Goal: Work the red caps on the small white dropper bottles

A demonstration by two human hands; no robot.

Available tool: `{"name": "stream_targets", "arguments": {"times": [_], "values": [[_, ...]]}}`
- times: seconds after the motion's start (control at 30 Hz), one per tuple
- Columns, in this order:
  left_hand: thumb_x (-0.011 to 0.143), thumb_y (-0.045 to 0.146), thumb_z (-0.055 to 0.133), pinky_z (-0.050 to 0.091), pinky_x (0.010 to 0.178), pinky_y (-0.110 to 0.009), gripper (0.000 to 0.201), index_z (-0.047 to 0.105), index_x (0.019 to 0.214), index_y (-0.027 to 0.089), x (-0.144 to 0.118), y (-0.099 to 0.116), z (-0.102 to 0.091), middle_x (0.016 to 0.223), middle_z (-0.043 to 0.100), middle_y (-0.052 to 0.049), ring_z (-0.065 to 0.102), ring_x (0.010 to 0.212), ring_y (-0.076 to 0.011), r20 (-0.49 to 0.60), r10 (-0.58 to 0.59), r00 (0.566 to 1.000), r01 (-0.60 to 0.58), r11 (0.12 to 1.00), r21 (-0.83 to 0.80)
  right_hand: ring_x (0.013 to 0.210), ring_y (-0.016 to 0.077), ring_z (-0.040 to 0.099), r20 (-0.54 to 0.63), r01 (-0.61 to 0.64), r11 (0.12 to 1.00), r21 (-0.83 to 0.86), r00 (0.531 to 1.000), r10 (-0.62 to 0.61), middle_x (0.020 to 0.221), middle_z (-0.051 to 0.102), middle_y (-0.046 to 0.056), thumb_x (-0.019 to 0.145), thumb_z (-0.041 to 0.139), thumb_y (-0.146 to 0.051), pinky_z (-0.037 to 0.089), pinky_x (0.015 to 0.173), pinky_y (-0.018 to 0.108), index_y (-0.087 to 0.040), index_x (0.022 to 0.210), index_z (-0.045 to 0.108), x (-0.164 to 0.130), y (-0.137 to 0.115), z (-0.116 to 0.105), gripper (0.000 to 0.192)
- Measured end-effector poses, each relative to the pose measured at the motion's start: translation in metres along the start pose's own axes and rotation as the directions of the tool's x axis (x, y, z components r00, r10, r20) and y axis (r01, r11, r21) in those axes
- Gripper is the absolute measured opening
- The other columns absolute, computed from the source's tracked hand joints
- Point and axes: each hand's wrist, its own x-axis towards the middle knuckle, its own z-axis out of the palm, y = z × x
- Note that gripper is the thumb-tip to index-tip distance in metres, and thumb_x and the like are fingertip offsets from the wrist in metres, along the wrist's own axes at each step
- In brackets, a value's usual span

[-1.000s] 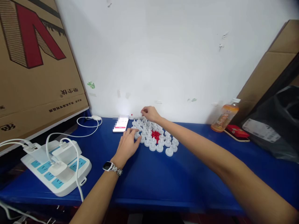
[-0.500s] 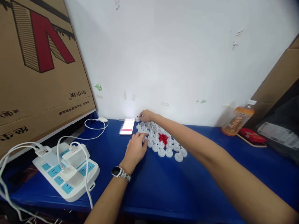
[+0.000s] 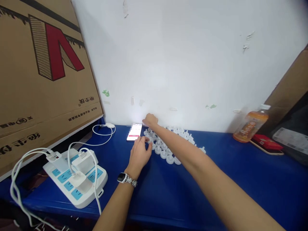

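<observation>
My right hand (image 3: 150,119) is by the wall, just past the top of a lit phone (image 3: 135,132). Its fingers are curled in, and whatever they hold is hidden behind the knuckles. My left hand (image 3: 141,150) rests on the blue table, fingers bent and thumb apart, at the left edge of a cluster of white plastic caps (image 3: 158,150) with thin upright stems. The fingertips are beside or touching the nearest caps; I cannot tell which. My right forearm crosses over the cluster and covers its middle. A watch (image 3: 122,177) is on my left wrist.
A white power strip (image 3: 79,179) with plugged chargers and loose cables lies at the left. Behind it leans a large cardboard box (image 3: 48,102). At the right stand an orange drink bottle (image 3: 251,125), a red packet (image 3: 267,142) and a dark bag (image 3: 293,131).
The white piece with a red top beside my right fingers is now out of sight. My right forearm has swung over the cluster, hiding the red pieces. The view has shifted slightly.
</observation>
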Motion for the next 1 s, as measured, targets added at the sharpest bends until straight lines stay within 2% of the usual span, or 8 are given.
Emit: {"name": "stream_targets", "arguments": {"times": [0.13, 0.27, 0.43, 0.53, 0.63, 0.8, 0.9, 1.0], "values": [[0.092, 0.039, 0.051, 0.051, 0.069, -0.034, 0.017, 0.053, 0.091, 0.022, 0.001, 0.002, -0.001, 0.096, 0.058, -0.006, 0.061, 0.091, -0.0226, -0.087, -0.018, 0.996, 0.016, 1.000, -0.015, 0.090, 0.0238, 0.070, -0.075, 0.070, 0.974, 0.214, 0.996, -0.055, 0.097, 0.074, 0.010, 0.081, 0.060, -0.029, 0.052, 0.075, 0.032, -0.019, 0.092, 0.071, -0.036, 0.019, -0.025, 0.018], [0.091, 0.048, 0.053, 0.051, 0.064, -0.033, 0.030, 0.047, 0.104, 0.022, -0.002, 0.014, 0.000, 0.105, 0.055, -0.007, 0.061, 0.086, -0.0212, -0.153, 0.040, 0.987, -0.056, 0.994, -0.098, 0.064, 0.0151, 0.065, -0.055, 0.214, 0.740, 0.637, 0.971, -0.234, 0.071, 0.071, 0.004, 0.078, 0.060, -0.022, 0.050, 0.062, 0.025, -0.016, 0.078, 0.066, -0.104, 0.054, -0.049, 0.009], [0.096, 0.042, 0.047, 0.052, 0.081, -0.036, 0.040, 0.040, 0.131, 0.024, -0.006, 0.038, 0.003, 0.120, 0.057, -0.009, 0.062, 0.098, -0.0212, -0.014, 0.281, 0.959, -0.280, 0.946, -0.166, 0.056, 0.0121, 0.058, -0.059, 0.174, 0.535, 0.826, 0.972, -0.226, 0.065, 0.065, 0.001, 0.083, 0.060, -0.033, 0.044, 0.052, 0.022, -0.017, 0.078, 0.062, -0.176, 0.099, -0.054, 0.017], [0.100, 0.036, 0.040, 0.051, 0.088, -0.035, 0.033, 0.045, 0.132, 0.027, -0.001, 0.051, 0.007, 0.115, 0.061, -0.007, 0.062, 0.101, -0.0202, 0.146, 0.434, 0.889, -0.405, 0.894, -0.192, 0.055, 0.0113, 0.054, -0.116, 0.202, 0.541, 0.816, 0.975, -0.190, 0.066, 0.062, -0.001, 0.085, 0.058, -0.038, 0.042, 0.051, 0.022, -0.018, 0.078, 0.061, -0.191, 0.117, -0.052, 0.021], [0.101, 0.032, 0.037, 0.049, 0.089, -0.035, 0.031, 0.050, 0.128, 0.025, 0.010, 0.062, 0.014, 0.115, 0.061, -0.008, 0.060, 0.104, -0.0208, 0.149, 0.504, 0.851, -0.483, 0.862, -0.158, 0.055, 0.0120, 0.053, -0.130, 0.177, 0.551, 0.816, 0.984, -0.124, 0.065, 0.060, -0.001, 0.089, 0.053, -0.041, 0.042, 0.053, 0.024, -0.019, 0.079, 0.059, -0.193, 0.127, -0.055, 0.025], [0.101, 0.029, 0.035, 0.046, 0.087, -0.035, 0.025, 0.058, 0.102, 0.019, 0.025, 0.068, 0.034, 0.098, 0.061, -0.008, 0.058, 0.096, -0.0215, -0.066, 0.438, 0.897, -0.442, 0.895, -0.057, 0.065, 0.0128, 0.056, -0.268, 0.262, 0.762, 0.593, 0.956, -0.120, 0.071, 0.062, -0.001, 0.088, 0.056, -0.034, 0.042, 0.063, 0.025, -0.020, 0.085, 0.061, -0.199, 0.134, -0.063, 0.015], [0.101, 0.028, 0.034, 0.045, 0.083, -0.032, 0.026, 0.058, 0.098, 0.020, 0.024, 0.059, 0.036, 0.095, 0.061, -0.006, 0.058, 0.091, -0.0195, -0.168, 0.329, 0.929, -0.352, 0.925, -0.141, 0.064, 0.0123, 0.053, -0.175, 0.341, 0.861, 0.377, 0.939, -0.296, 0.067, 0.059, -0.003, 0.085, 0.063, -0.036, 0.037, 0.063, 0.025, -0.021, 0.080, 0.061, -0.214, 0.127, -0.063, 0.016], [0.102, 0.030, 0.035, 0.044, 0.074, -0.029, 0.028, 0.059, 0.095, 0.019, 0.020, 0.046, 0.025, 0.087, 0.060, -0.004, 0.056, 0.078, -0.0169, -0.193, 0.255, 0.948, -0.293, 0.933, -0.209, 0.070, 0.0143, 0.054, -0.058, 0.473, 0.846, 0.245, 0.879, -0.474, 0.066, 0.060, -0.003, 0.080, 0.071, -0.042, 0.033, 0.062, 0.025, -0.022, 0.084, 0.065, -0.229, 0.114, -0.058, 0.021]]}}
